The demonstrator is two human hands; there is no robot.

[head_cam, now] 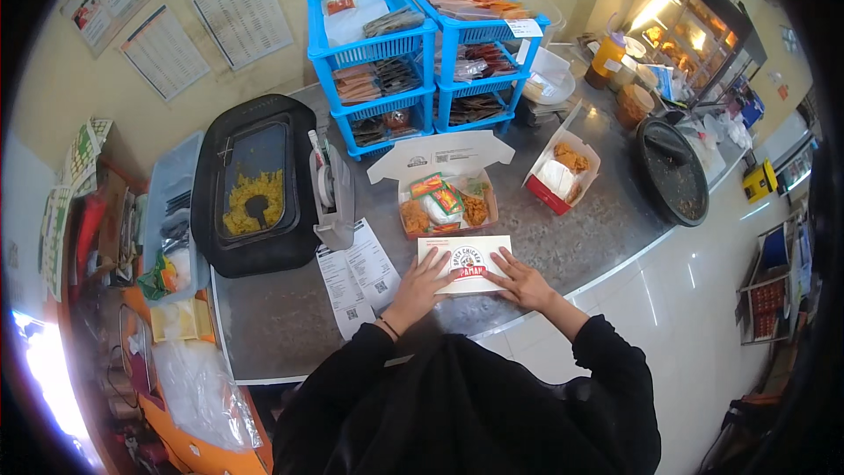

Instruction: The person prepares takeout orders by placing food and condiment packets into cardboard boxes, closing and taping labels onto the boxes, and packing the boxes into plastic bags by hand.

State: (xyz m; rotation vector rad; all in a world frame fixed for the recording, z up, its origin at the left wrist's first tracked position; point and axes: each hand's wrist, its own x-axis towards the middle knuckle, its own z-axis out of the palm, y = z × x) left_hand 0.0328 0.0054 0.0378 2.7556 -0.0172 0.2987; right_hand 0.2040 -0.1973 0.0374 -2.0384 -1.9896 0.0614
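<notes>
A white cardboard food box (465,247) with a printed lid is closed at the counter's front edge. Flat on the left part of its lid lies my left hand (422,282), fingers spread. My right hand (525,282) rests on the right part, its fingers also apart. Just behind stands an open meal box (448,227) with its lid tipped back. Inside it are fried chicken pieces (475,210), a white wrapped bundle (440,208) and sauce sachets (446,196). A smaller open box (554,194) to the right holds fried chicken and another white bundle.
Printed receipts (361,270) lie left of my hands, near a tape dispenser (333,198). A black warmer (257,257) holds yellow food. Blue tiered racks (372,46) with sachets stand at the back. At right are a round black lid (672,178) and a lit display case (699,39).
</notes>
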